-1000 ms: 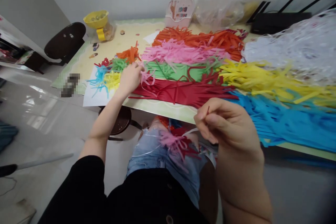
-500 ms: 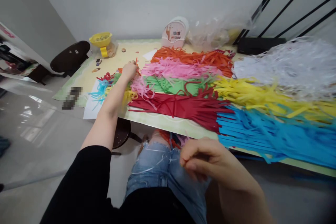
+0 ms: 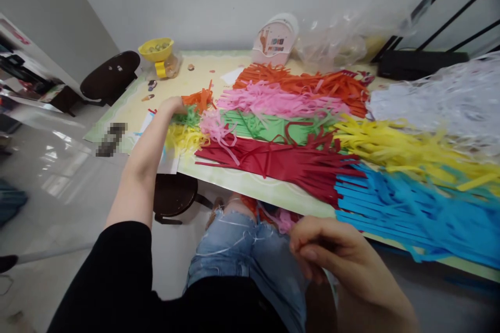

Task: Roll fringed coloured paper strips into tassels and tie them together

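My left hand [image 3: 174, 106] reaches over the table to a small mixed heap of paper strips, beside an orange bunch [image 3: 200, 99] and green strips [image 3: 188, 117]. Its fingers are hidden behind the back of the hand. Yellow strips [image 3: 183, 139] and a curly pink bunch [image 3: 215, 127] lie close by in the same heap. Over my lap, my right hand [image 3: 332, 252] is closed, thumb against curled fingers; what it holds, if anything, does not show. Pink strips [image 3: 286, 220] appear just behind it, below the table edge.
Long stacks of dark red [image 3: 269, 164], green [image 3: 253, 124], pink [image 3: 281, 100], orange [image 3: 308, 86], yellow [image 3: 414, 145] and blue strips [image 3: 414, 208] cover the table, with white strips [image 3: 441, 104] at right. A yellow-topped container [image 3: 157, 52] stands at back left. Dark stools [image 3: 175, 195] stand below.
My left hand has moved left, away from the orange strips, which now lie uncovered on the heap. My right hand keeps its curled shape. The view has shifted slightly.
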{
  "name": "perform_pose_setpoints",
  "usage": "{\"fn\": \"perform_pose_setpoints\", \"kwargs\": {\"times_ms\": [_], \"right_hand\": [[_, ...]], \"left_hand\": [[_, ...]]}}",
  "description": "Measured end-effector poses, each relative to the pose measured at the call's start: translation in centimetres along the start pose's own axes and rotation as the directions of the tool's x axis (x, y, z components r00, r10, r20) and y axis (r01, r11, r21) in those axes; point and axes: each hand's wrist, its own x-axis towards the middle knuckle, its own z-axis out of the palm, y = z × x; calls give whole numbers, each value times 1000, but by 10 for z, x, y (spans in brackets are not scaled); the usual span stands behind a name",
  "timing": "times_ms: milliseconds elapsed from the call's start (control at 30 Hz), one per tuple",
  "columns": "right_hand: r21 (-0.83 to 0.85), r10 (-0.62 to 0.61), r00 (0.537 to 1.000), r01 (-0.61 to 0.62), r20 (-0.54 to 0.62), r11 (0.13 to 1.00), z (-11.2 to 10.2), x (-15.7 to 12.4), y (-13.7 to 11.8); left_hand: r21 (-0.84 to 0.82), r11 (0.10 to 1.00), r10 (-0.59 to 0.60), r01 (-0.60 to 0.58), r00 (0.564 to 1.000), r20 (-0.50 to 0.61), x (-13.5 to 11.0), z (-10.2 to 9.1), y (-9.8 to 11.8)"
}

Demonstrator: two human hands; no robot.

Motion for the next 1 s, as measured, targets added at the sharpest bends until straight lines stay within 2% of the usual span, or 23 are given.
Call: {"fn": "perform_pose_setpoints", "kwargs": {"times_ms": [100,167,233,300,400,467,533,600,667,733,833,1000], "right_hand": [[21,-1,1000,1,-8,1000,-3,-3,7],[36,8,1000,-8,-13,999,-5,-5,11],[40,18,1000,-17,-11,999,-5,-4,12],[42,6,1000,-6,2,999,-3,-1,9],[39,-25,999,25,19,999,2,4,2],[24,-36,999,35,21,999,5,4,0],[14,-40,999,40,9,999,6,2,-1],[12,-37,999,37,-2,999,6,-1,0],[8,-31,1000,31,-4,999,6,-2,2],[6,-20,1000,20,-7,1000,6,0,3],[4,11,1000,-11,-10,1000,9,9,3],[-6,0,1000,0,25,1000,16,16,-2]], "left_hand": [[22,1000,10,-8,997,-81,-29,-4,-4],[33,996,83,-82,995,-51,-52,0,-3],[58,988,143,-142,990,0,-74,13,-1],[99,984,150,-149,989,-1,-89,32,3],[139,984,118,-110,992,-46,-97,56,5],[142,986,101,-90,992,-73,-95,61,1],[63,994,93,-86,989,-116,-89,52,-7],[-209,972,72,-111,980,-186,-83,32,-19],[-518,843,23,-148,970,-241,-80,9,-32],[-681,712,-18,-173,964,-263,-78,-9,-39],[-716,680,-43,-155,967,-250,-76,-14,-37],[-691,717,-62,-95,978,-198,-68,1,-14]]}}
